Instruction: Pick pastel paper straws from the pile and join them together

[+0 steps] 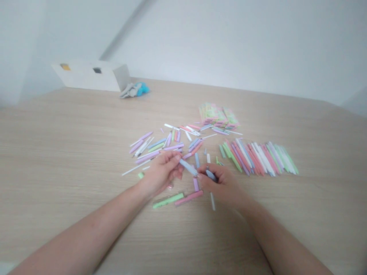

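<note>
"Status on the left hand (160, 172)?"

"From my screen, I see its grip clamped on one end of a pale blue tube (187, 166), thumb on top. The tube slants down to the right between the two hands, held over the desk (71, 145)."

"And the right hand (223, 182)?"

"Its grip is closed around a darker blue piece (211, 175), which shows between the thumb and the curled fingers. The fingertips sit at the tube's lower end; I can't tell whether they pinch that too."

"What's lying close to them?"

"I have a short purple piece (196, 185) just below the tube's lower end. Nearer me, a green piece (168, 200) lies just beside a pink piece (188, 198), and a thin white stick (212, 201) juts out below the right hand."

"Farther out?"

"Past the left hand I get scattered coloured tubes (173, 146). On the right, a row of pens (259, 158) lies side by side. Behind them I see stacked pink-and-green packets (219, 115), and at the back left a blurred grey and blue bundle (134, 90) beside a white box (88, 79)."
</note>
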Demonstrator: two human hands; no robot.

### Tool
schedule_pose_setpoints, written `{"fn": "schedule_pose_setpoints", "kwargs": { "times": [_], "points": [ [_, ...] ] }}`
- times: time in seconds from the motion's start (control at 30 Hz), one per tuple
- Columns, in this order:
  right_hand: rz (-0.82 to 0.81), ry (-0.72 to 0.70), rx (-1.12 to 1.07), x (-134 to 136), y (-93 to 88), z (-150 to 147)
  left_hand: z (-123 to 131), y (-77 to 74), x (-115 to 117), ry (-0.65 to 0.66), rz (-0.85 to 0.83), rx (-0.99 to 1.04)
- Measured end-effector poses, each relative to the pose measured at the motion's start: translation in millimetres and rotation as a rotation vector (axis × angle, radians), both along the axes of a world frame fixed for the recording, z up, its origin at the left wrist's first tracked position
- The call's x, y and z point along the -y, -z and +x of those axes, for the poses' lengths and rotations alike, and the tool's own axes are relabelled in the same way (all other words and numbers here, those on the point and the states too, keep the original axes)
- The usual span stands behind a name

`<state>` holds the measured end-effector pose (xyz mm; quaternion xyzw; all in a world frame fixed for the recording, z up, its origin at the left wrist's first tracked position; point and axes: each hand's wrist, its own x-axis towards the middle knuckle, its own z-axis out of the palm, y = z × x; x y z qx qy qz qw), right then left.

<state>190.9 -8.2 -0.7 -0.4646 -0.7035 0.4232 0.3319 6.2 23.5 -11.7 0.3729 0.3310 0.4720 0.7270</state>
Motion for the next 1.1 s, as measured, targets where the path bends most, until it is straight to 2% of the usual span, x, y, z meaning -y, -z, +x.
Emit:
{"fn": "schedule_pose_setpoints", "kwargs": {
  "times": [0.2, 0.53, 0.8, 0.97, 1.1],
  "points": [
    [-0.012, 0.035, 0.004, -0.3, 2.1, -1.8, 0.2, 2.4, 1.0, 0.021, -0.021, -0.021],
    [0.091, 0.167, 0.056, -1.4, 2.2, -2.1, 2.1, 6.8, 0.4, 0.039, -0.113, -0.009],
    [0.187, 0.359, 0.019, -5.6, 1.9, 1.3, 0.3, 11.0, -0.3, 0.068, -0.132, 0.087],
    [0.191, 0.406, -0.026, -7.6, -0.8, 7.6, -0.7, 12.2, -0.7, 0.095, -0.142, 0.131],
    [0.199, 0.442, -0.065, -8.9, -3.4, 10.4, -1.1, 12.7, -0.4, 0.097, -0.144, 0.084]
  ]
}}
